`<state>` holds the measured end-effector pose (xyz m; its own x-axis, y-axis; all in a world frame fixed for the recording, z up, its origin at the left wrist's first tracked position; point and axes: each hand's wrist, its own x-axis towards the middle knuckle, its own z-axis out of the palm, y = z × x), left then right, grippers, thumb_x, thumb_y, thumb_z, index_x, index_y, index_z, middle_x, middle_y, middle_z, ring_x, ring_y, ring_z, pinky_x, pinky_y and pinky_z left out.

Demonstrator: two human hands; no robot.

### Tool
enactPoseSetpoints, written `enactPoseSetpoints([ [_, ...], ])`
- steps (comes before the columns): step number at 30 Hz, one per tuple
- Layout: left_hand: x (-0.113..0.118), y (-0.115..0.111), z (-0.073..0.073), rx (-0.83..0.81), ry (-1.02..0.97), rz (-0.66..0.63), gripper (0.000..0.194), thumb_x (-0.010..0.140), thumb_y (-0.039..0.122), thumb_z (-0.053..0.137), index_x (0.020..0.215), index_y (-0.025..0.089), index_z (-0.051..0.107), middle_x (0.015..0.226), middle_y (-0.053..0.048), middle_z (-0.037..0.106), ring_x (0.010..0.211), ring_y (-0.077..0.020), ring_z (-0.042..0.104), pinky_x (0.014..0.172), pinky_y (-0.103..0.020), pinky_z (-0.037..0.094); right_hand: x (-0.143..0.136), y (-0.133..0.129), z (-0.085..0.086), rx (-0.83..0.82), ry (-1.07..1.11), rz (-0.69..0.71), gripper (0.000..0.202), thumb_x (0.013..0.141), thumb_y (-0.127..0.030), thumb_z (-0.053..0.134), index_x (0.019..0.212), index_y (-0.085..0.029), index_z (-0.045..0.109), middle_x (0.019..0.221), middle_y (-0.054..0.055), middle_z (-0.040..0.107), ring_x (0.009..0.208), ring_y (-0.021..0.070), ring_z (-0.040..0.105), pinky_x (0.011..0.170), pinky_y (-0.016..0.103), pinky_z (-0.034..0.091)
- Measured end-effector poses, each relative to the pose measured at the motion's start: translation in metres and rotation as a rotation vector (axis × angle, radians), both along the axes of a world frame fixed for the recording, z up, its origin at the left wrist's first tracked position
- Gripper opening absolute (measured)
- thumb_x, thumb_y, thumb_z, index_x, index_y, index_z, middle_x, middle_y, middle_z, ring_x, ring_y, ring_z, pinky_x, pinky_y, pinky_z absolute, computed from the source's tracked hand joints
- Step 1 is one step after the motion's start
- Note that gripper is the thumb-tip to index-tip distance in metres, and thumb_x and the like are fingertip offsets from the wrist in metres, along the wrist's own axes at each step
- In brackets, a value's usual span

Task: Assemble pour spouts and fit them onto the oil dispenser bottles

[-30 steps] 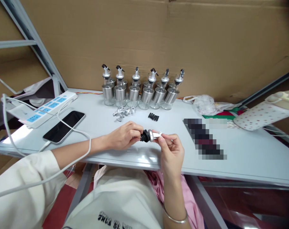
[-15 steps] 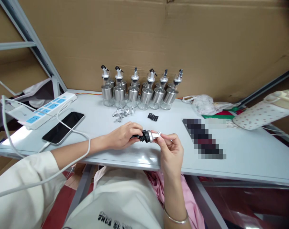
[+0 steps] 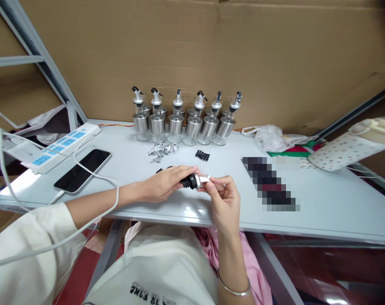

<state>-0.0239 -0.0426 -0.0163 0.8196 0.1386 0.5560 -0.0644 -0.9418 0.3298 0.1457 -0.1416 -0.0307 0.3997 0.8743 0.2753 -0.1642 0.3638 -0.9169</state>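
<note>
A pour spout [image 3: 199, 179] with a silver collar and a ribbed black stopper is held level just above the table's front part. My right hand [image 3: 226, 199] pinches its silver tip between thumb and fingers. From the other side, my left hand [image 3: 165, 184] lies over the black stopper with long, fairly straight fingers, its fingertips by the collar; the thumb is hidden. Something black shows behind the left knuckles, mostly covered. Beyond the hands lie several small black pieces [image 3: 202, 155] and a heap of silver-grey parts [image 3: 162, 149].
Several glass bottles with steel sleeves [image 3: 176, 125] stand at the back, the front row wearing spouts. At left are a phone [image 3: 83, 170], a power strip [image 3: 63, 146] and a loose white cable. A plastic bag [image 3: 272, 137] and a dotted flask [image 3: 341, 150] lie at right.
The fingers of my left hand have slid right and flattened over the stopper toward the collar. My right hand keeps its pinch on the tip. The view has shifted slightly.
</note>
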Motion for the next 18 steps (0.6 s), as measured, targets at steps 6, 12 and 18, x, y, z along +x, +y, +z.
enactPoseSetpoints([
  [6, 0.000, 0.000, 0.003, -0.034, -0.010, -0.013, 0.046, 0.097, 0.022, 0.025, 0.143, 0.025, 0.020, 0.129, -0.014, 0.045, 0.121, -0.0231, 0.046, 0.100, -0.042, 0.045, -0.002, 0.000, 0.002, -0.008, -0.005, 0.014, 0.014, 0.080, -0.029, 0.068, 0.077, -0.020, 0.057, 0.078, 0.000, 0.074, 0.068, 0.0134, 0.070, 0.064, 0.028, 0.061],
  [12, 0.003, -0.005, 0.006, -0.090, -0.142, -0.072, 0.040, 0.099, 0.030, 0.024, 0.138, 0.021, 0.028, 0.119, -0.014, 0.047, 0.118, -0.0212, 0.045, 0.097, -0.040, 0.046, -0.002, 0.001, 0.007, -0.026, -0.008, 0.070, 0.014, 0.080, -0.028, 0.068, 0.077, -0.021, 0.056, 0.072, -0.004, 0.070, 0.062, 0.0098, 0.069, 0.063, 0.023, 0.060],
  [18, 0.003, 0.003, 0.001, -0.137, -0.336, 0.003, 0.039, 0.099, 0.033, 0.028, 0.136, 0.021, 0.032, 0.117, -0.012, 0.047, 0.112, -0.0206, 0.046, 0.090, -0.036, 0.047, 0.002, 0.020, 0.042, -0.027, -0.160, 0.222, 0.016, 0.080, -0.027, 0.067, 0.074, -0.019, 0.054, 0.073, -0.003, 0.069, 0.067, 0.0122, 0.069, 0.064, 0.025, 0.059],
])
